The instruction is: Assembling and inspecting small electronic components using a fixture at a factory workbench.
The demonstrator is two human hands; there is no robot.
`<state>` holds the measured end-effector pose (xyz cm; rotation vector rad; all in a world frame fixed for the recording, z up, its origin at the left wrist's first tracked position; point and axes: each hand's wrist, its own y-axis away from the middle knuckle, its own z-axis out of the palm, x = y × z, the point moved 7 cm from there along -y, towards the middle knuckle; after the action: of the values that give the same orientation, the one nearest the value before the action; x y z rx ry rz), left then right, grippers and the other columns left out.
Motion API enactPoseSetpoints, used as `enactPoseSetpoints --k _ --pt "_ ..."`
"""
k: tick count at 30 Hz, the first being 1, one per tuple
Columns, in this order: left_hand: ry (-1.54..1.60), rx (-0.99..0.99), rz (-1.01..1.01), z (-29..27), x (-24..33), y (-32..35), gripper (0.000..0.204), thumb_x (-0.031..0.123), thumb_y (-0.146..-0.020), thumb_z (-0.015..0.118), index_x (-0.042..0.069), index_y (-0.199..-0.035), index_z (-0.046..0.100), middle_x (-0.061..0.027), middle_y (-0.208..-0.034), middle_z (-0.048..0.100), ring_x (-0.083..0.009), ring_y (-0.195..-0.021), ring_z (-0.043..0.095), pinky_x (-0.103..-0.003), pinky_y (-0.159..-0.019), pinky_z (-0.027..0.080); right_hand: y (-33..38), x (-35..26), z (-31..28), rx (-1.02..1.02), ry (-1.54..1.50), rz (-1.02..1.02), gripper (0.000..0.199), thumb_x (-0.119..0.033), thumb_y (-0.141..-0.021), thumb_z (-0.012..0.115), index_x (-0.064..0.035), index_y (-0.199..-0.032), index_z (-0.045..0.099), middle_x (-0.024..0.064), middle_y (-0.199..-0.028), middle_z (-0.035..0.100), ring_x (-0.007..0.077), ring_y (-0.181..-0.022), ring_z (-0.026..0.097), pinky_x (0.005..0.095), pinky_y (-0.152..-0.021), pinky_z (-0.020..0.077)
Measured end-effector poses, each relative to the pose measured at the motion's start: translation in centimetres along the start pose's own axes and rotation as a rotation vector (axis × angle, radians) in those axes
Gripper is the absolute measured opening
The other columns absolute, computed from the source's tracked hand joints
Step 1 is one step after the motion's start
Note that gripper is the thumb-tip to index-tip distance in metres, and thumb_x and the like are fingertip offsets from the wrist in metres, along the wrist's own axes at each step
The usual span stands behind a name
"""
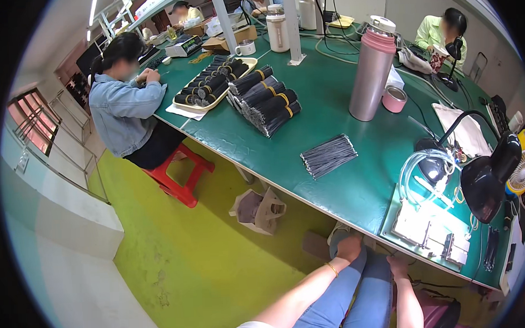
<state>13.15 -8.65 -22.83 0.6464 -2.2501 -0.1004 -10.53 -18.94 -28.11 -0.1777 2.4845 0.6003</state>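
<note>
My left hand (350,247) rests on my left knee, fingers curled loosely, holding nothing; a thin gold bracelet is on its wrist. My right hand (398,265) lies flat on my right thigh, just under the front edge of the green table (356,184), and is empty. Both legs are in blue jeans. On the table nearest me lies a loose bunch of thin dark wires (328,155). A lit work plate (429,230) with small parts sits under a black desk lamp (490,176) to my right.
Bundles of black wires with yellow ties (267,100) and a tray of more (210,85) lie further along. A tall pink-topped flask (373,67) and pink cup (394,98) stand mid-table. A person in a denim jacket sits on a red stool (179,175). A bag (258,209) lies on the yellow-green floor.
</note>
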Motion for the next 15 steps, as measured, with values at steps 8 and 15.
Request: enactPoseSetpoints --k 8,15 --pt "0.069 0.242 0.115 -0.1 -5.4 -3.7 0.021 0.017 -0.077 0.044 0.004 -0.078 0.06 -0.0183 -0.079 0.059 -0.0377 -0.074 0.057 -0.046 -0.065 0.046 -0.2 -3.8 -1.6 0.362 0.157 -0.043 0.052 -0.031 -0.075 0.058 -0.0041 -0.117 0.045 0.0193 -0.117 0.048 0.0352 -0.103 0.048 0.038 -0.088 0.0372" --pt "0.147 0.077 -0.221 -0.1 -6.9 0.0 0.043 0.038 -0.085 0.038 0.002 -0.086 0.06 -0.0228 -0.088 0.058 -0.0384 -0.084 0.056 -0.046 -0.074 0.043 -2.0 5.9 0.6 0.283 0.195 -0.096 0.043 -0.032 -0.072 0.063 -0.0029 -0.103 0.057 0.0176 -0.098 0.059 0.0333 -0.094 0.054 0.039 -0.082 0.0413"
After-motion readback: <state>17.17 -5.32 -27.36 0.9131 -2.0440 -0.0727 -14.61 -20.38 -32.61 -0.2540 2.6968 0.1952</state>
